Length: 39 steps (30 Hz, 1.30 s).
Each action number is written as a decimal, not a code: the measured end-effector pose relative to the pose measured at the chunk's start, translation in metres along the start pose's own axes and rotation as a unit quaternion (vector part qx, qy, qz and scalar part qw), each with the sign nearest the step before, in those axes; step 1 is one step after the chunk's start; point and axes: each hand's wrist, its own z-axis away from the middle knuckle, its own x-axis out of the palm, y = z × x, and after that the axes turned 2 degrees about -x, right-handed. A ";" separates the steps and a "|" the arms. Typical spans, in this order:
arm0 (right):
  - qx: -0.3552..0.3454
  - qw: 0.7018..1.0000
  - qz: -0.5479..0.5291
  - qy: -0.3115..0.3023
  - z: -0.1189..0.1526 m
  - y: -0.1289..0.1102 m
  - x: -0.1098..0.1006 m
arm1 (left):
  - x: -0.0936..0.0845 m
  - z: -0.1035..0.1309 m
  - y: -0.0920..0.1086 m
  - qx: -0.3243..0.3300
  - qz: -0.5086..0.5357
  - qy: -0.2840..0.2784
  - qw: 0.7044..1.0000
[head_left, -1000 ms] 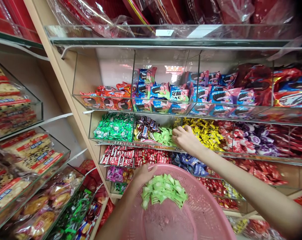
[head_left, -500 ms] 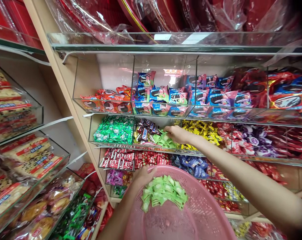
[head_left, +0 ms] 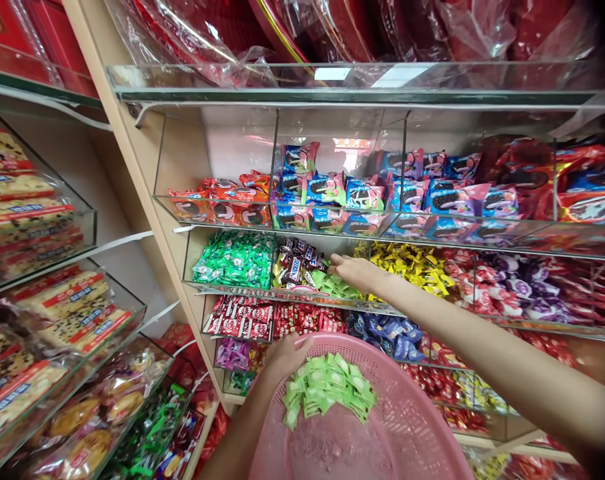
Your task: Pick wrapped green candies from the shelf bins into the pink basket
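My left hand grips the upper left rim of a pink plastic basket, which is tilted toward me. Light green packets lie in a heap inside it. My right hand reaches into a shelf compartment, over more light green packets; its fingertips are bent down, and whether they hold a packet is too small to tell. Dark brown wrapped bars lie just left of those packets. Yellow wrapped candies are to the right, partly behind my right hand and forearm.
Green candies fill the compartment at the left. Above runs a glass-fronted shelf of blue and pink cookie packs. Red and blue candies sit below, behind the basket. Side shelves at the left hold packaged bars. A wooden upright stands between.
The view has shifted slightly, so the shelves appear a little further right. My right hand has lowered slightly at the green packets. My left hand still grips the basket.
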 end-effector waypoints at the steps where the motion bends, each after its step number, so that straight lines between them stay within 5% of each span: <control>1: -0.005 1.000 0.014 0.010 -0.001 0.001 0.002 | 0.001 -0.001 -0.001 -0.002 0.002 0.000 1.000; 12: -0.029 0.999 0.000 0.016 -0.001 0.013 0.007 | 0.005 -0.007 -0.003 -0.002 0.008 0.001 1.000; 18: -0.005 0.996 -0.003 0.089 -0.005 0.008 -0.004 | 0.005 -0.009 -0.005 -0.003 0.011 0.003 1.000; 24: -0.087 0.993 -0.077 0.023 -0.004 0.006 0.005 | -0.002 -0.004 0.000 0.005 -0.003 0.004 1.000; 39: -0.108 0.993 -0.039 0.012 -0.011 0.006 -0.002 | 0.000 -0.006 -0.007 -0.016 0.013 0.000 1.000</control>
